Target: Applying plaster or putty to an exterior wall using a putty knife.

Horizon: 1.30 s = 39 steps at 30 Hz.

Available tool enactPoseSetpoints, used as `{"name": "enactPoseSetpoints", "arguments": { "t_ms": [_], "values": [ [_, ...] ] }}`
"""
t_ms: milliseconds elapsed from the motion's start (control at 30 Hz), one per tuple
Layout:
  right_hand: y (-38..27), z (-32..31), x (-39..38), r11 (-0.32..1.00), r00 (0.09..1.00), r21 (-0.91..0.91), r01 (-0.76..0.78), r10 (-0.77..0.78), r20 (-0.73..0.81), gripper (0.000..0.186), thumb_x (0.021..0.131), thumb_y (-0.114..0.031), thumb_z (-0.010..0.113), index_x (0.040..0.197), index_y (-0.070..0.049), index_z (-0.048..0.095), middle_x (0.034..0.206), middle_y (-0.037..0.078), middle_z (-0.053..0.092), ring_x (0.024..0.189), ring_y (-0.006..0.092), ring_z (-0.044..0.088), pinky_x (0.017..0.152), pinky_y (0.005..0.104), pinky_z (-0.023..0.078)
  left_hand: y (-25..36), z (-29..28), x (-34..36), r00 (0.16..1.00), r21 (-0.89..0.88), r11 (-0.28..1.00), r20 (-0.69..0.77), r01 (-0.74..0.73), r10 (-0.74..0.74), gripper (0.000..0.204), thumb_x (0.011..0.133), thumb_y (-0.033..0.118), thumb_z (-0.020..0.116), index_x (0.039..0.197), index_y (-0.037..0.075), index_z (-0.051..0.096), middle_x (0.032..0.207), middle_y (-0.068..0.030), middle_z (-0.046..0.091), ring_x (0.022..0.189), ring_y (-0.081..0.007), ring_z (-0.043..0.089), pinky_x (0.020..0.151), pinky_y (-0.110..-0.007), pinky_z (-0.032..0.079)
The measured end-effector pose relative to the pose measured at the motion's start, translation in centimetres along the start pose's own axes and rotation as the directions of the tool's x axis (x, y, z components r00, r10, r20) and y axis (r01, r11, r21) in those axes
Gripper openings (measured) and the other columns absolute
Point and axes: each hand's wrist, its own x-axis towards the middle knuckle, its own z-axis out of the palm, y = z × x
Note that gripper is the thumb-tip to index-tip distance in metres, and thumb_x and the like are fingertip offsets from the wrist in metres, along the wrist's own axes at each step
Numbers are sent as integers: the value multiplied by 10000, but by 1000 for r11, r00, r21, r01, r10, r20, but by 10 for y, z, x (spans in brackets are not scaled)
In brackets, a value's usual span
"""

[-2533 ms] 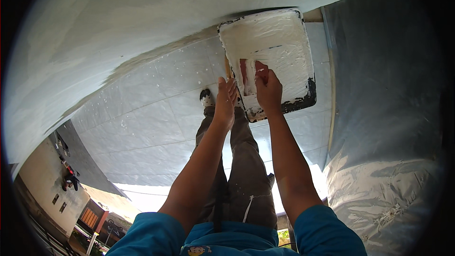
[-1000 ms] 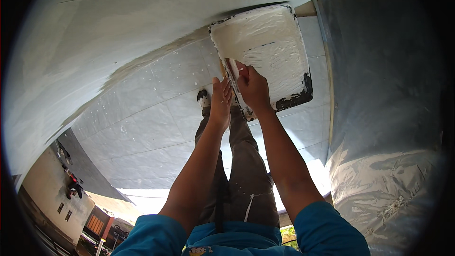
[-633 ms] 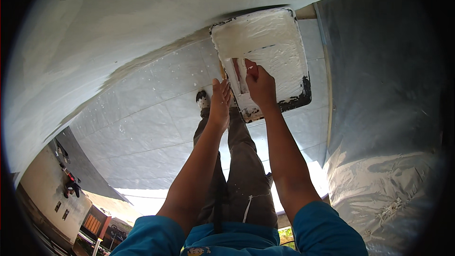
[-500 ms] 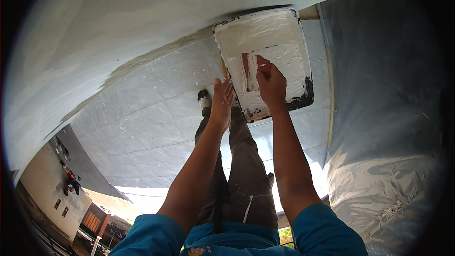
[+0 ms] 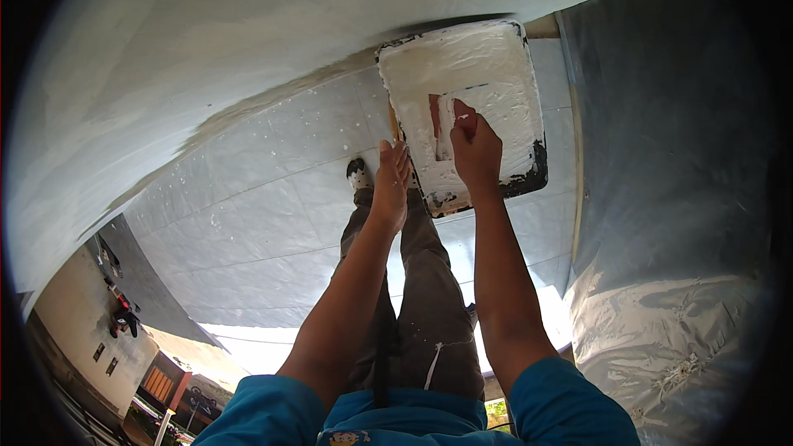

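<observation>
My right hand (image 5: 478,151) grips the reddish-brown handle of a putty scraper (image 5: 444,126), fingers wrapped around it. Its blade, smeared with white, lies on the white putty that covers a shallow rectangular board or tray (image 5: 504,58). Dark patches show along the rim and the near right corner of that board. My left hand (image 5: 391,182) is held flat with fingers stretched out, at the board's left edge; whether it touches or supports the board I cannot tell. Nothing shows in its palm.
A grey-white wall (image 5: 273,25) curves across the far side. Pale floor tiles (image 5: 281,182), spotted with white, lie under my feet. To the right rises a dark sheet-covered surface (image 5: 669,140). A red and black tool (image 5: 124,315) is at the far left.
The scraper has slid slightly to the right over the putty with my right hand. My left hand keeps its place by the board's edge; the whole view has shifted a little.
</observation>
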Motion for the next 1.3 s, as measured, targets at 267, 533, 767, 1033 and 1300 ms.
{"name": "enactPoseSetpoints", "arguments": {
  "t_ms": [267, 533, 767, 1033, 1300],
  "values": [
    [-3, 0, -3, 998, 995, 14, -69, 69, -73, 222, 826, -174, 628, 959, 3, 623, 821, 211, 675, 788, 379, 676, 719, 417, 528, -4, -3, -1, 1000, -6, 1000, -12, -10, 10, 1045, 910, 772, 245, 1510, -76, 136, 1589, -269, 111, 1494, -338, 106, 1211, -411, 67],
    [8, 0, 0, 990, 992, -81, -112, 107, -71, 250, 821, -188, 645, 984, 2, 643, 846, 197, 692, 798, 355, 686, 725, 410, 530, -5, -2, 1, 1000, 2, 1000, -14, -10, 10, 1045, 910, 772, 246, 1511, -76, 130, 1589, -266, 115, 1494, -336, 106, 1210, -411, 68],
    [5, -13, -1, 995, 990, -17, -95, 93, -107, 274, 821, -181, 641, 1029, -4, 656, 865, 188, 700, 827, 346, 691, 744, 393, 532, -6, -4, 0, 1000, 2, 1000, -5, -10, 10, 1062, 904, 779, 245, 1507, -86, 120, 1590, -269, 105, 1495, -335, 97, 1212, -406, 66],
    [2, -11, 2, 994, 986, 59, -94, 101, -131, 253, 800, -210, 642, 936, 3, 645, 850, 206, 697, 816, 384, 683, 746, 444, 535, -4, -6, 0, 1000, 9, 1000, -12, -6, 6, 1067, 904, 780, 242, 1505, -93, 114, 1591, -270, 95, 1495, -337, 93, 1213, -404, 63],
    [11, -8, -3, 998, 996, -48, -49, 46, -75, 215, 810, -200, 645, 915, -12, 640, 824, 192, 697, 783, 371, 688, 718, 433, 540, -6, -4, 0, 1000, 4, 1000, 10, -3, 3, 1057, 909, 772, 251, 1505, -91, 118, 1591, -270, 94, 1496, -335, 94, 1212, -402, 65]
  ]
}}
